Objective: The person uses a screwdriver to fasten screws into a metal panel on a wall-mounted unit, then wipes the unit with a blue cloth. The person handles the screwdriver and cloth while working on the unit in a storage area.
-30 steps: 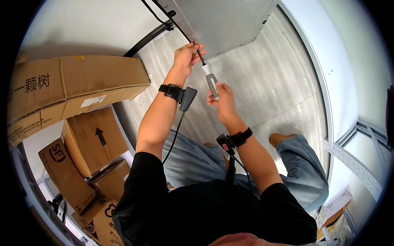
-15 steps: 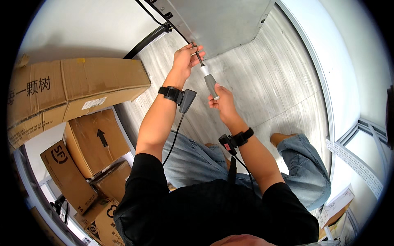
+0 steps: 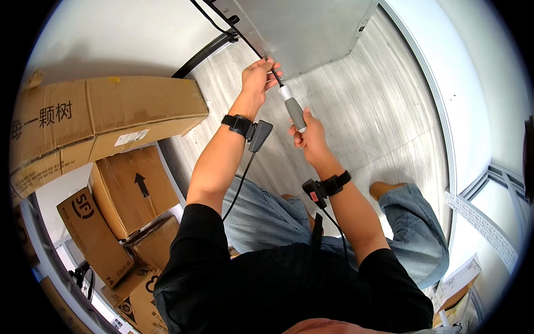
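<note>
A screwdriver (image 3: 295,111) with a grey and white handle and a thin dark shaft points up toward the lower edge of a grey metal panel (image 3: 306,33). My right hand (image 3: 312,139) is closed on the butt of the handle, thumb on one side and fingers curled on the other. Farther up, my left hand (image 3: 257,82) closes its thumb and fingertips around the shaft, right at the panel's corner. Fingers cover the tip, so what it touches cannot be made out. Black straps with small devices sit on both wrists.
A long cardboard box (image 3: 111,119) lies at left, above several stacked cartons (image 3: 133,189). A dark cable (image 3: 236,36) runs along the panel's left edge. White metal framing (image 3: 484,231) stands at right. My bent legs in jeans (image 3: 414,228) are close below the hands.
The whole view has shifted slightly, so things appear a little farther right. Both hands keep their hold on the screwdriver, with only a slight movement of the right hand.
</note>
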`<state>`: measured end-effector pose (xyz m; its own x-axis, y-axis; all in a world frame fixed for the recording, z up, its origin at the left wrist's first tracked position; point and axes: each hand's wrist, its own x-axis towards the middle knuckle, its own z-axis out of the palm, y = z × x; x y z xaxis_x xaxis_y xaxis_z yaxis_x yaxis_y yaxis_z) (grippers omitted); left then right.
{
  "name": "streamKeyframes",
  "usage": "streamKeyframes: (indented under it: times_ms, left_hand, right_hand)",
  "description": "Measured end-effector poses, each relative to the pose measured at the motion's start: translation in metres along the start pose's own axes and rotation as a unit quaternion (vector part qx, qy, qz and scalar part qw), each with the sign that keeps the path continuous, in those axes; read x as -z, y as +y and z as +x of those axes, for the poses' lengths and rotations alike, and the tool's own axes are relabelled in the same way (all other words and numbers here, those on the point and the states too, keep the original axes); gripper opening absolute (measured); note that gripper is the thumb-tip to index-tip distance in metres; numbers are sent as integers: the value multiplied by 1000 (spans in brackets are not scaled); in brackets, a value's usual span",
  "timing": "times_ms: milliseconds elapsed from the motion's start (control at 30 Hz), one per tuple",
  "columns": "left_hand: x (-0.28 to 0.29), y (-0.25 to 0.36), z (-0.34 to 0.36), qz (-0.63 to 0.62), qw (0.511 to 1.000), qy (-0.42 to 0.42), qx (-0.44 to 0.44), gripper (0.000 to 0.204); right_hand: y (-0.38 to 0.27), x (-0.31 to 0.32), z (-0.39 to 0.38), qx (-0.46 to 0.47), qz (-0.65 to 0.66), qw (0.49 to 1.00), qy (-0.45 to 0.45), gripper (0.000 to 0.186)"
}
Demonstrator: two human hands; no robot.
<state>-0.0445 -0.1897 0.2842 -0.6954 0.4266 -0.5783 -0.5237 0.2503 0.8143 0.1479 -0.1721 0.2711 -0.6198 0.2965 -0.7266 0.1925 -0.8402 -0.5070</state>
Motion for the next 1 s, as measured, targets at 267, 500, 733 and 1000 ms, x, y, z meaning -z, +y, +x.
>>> streamKeyframes:
  times_ms: [267,500,733,1000]
  left_hand:
    - [-2,-2,2,10,1000,16,-12,19]
    - [5,3,8,-64,998,-23,13,24]
    - [7,-6,34,-144,988,-32,41,19]
    - [7,-14,23,-142,989,6,32,25]
  right_hand:
    - [1,-9,0,56,-52,996,53,45]
    - [-2,-3,1,66,-67,995,20,42]
    - [-2,-1,-5,38,-97,995,0,39]
    - [0,10,-22,52,-103,993,-19,40]
